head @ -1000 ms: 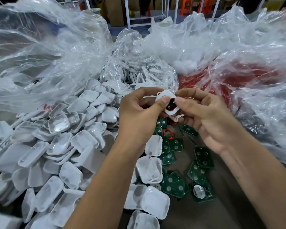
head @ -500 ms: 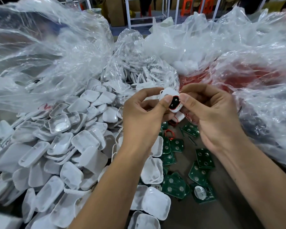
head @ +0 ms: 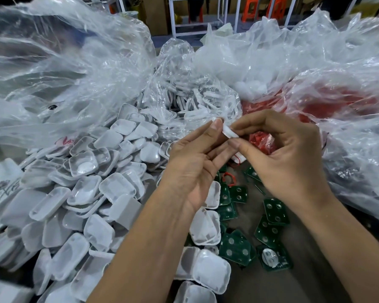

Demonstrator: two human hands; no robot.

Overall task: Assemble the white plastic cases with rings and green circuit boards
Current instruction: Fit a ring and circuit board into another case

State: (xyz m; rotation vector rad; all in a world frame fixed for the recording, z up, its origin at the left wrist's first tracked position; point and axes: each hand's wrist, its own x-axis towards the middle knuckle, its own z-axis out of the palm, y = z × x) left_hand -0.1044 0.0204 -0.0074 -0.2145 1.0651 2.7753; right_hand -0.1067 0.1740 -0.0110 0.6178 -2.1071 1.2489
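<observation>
White plastic case (head: 228, 133) sits edge-on between both hands above the green circuit boards (head: 236, 248), the left hand (head: 195, 169) with fingers pressed against it and the right hand (head: 287, 158) pinching it between thumb and forefinger. Judging by the grip, the halves are being pressed shut. Next comes a firm, even squeeze, then setting it aside among the loose cases (head: 85, 193).

White case (head: 229, 134) now edge-on, black face hidden

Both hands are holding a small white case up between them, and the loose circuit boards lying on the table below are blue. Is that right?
Not quite. Both hands, left hand and right hand, do hold the white case, but the head view shows the circuit boards are green, not blue.
</observation>
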